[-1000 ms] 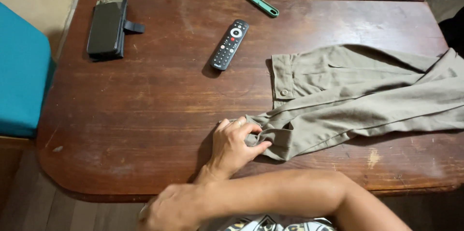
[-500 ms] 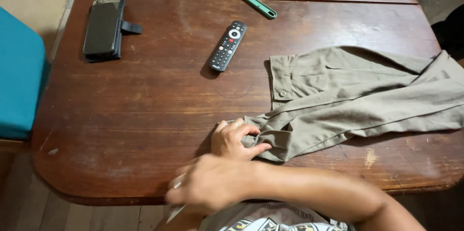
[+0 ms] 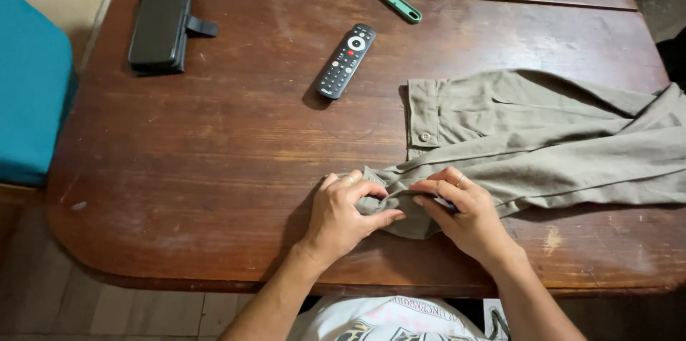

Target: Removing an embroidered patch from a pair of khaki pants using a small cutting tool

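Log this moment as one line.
left hand: grip on trousers waistband | right hand: same | table: remote, phone case

free: bare table (image 3: 200,162) left of hands | obstacles: remote (image 3: 346,60), phone case (image 3: 158,24)

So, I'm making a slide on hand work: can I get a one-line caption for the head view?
Both hands, left and right, pinch a khaki garment on a wooden table.

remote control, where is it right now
In the head view the black remote control lies on the wooden table, centre-top, between the phone case and the khaki trousers.
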